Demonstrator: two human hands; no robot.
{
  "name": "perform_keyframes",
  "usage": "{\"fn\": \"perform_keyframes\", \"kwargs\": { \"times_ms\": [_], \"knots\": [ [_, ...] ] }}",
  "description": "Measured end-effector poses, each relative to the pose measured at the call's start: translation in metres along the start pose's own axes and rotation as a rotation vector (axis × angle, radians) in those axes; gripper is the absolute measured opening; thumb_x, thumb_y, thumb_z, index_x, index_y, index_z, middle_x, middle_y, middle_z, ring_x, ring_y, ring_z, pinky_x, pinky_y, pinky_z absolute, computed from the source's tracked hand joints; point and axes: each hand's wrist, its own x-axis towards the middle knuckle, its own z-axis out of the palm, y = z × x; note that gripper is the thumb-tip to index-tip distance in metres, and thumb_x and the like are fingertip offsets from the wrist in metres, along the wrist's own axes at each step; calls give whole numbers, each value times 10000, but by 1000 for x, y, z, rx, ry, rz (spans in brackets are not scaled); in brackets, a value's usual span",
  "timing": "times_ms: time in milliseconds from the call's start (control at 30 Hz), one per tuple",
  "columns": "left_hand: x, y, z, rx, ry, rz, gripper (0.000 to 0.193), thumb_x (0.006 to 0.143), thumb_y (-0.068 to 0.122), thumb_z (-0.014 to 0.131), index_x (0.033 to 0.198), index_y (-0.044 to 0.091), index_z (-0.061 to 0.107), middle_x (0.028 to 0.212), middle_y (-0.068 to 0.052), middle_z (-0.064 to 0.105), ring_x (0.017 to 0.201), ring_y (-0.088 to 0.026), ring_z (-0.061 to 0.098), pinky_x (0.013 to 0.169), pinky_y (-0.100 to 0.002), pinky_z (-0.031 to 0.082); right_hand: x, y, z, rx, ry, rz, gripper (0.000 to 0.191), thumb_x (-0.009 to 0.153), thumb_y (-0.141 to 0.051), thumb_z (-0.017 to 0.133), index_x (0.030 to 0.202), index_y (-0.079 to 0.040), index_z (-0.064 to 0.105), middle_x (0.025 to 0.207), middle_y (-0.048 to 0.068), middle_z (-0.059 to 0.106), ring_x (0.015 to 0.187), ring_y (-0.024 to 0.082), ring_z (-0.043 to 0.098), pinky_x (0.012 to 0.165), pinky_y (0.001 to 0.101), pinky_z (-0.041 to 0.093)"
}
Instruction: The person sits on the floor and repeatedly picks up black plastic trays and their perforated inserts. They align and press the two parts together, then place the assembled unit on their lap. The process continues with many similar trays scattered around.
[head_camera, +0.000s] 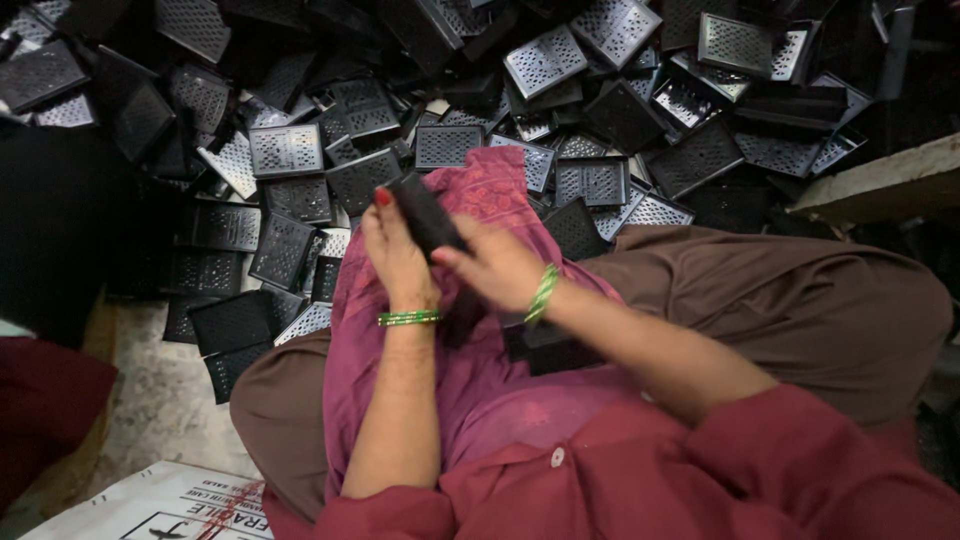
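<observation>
A: Holding 1 dark rectangular plate above the lap, the left hand has its fingers curled around the plate's left edge, thumb up at the top corner.

B: And the right hand?

A: Its fingers reach left and touch the plate's lower right side; it looks partly spread, but whether it pinches the plate I cannot tell. Each wrist carries green bangles.

B: Where does the plate sit in the scene?

A: Near the middle, over a magenta cloth draped across the lap, with brown trousers to the right. A second dark piece lies on the cloth just under the right forearm.

B: What lies farther off?

A: A big heap of perforated plates, black and silvery, fills the far side and spills left. A printed white sheet rests on the floor at near left.
</observation>
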Motion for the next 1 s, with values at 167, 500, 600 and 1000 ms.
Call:
{"fn": "perform_keyframes", "kwargs": {
  "times_ms": [167, 500, 600, 1000],
  "knots": [
    [2, 2, 4, 314, 21, 322, 412, 1063, 435, 627, 937, 55, 529, 810, 47, 463, 748, -72, 393, 668, -239, 375, 3, 25, -29, 402, -143, -20, 256, 1073, -237, 586, 1195, -14, 601, 966, 6, 614, 889, 40, 577, 794, 262, 606],
    [4, 1, -3, 332, 52, 81, 490, 1087, 501, 470, 909, 51, 548, 719, -29, 533, 657, -120, 485, 606, -268, 387, -25, -6, -71, -263, -42, -101, 411, 973, -339, 641, 1263, -51, 611, 799, 141, 671, 672, 232, 669, 628, 375, 524],
    [19, 11, -15, 519, 126, 146, 338, 988, 377, 654, 998, 46, 585, 842, -62, 623, 734, -184, 576, 690, -328, 479, -52, -16, -112, -402, -417, 15, 380, 941, -398, 660, 1188, -110, 670, 781, 124, 717, 661, 252, 702, 636, 377, 541],
    [71, -1, -34, 1593, -78, 675, 929, 681, -22, 745, 1543, 84, 416, 1524, -123, 467, 1380, -368, 416, 1213, -576, 236, 42, 94, -123, -710, 300, -121, 446, 844, -261, 743, 1251, -98, 663, 1201, 168, 672, 1117, 368, 628, 947, 463, 515]
  ]
}}
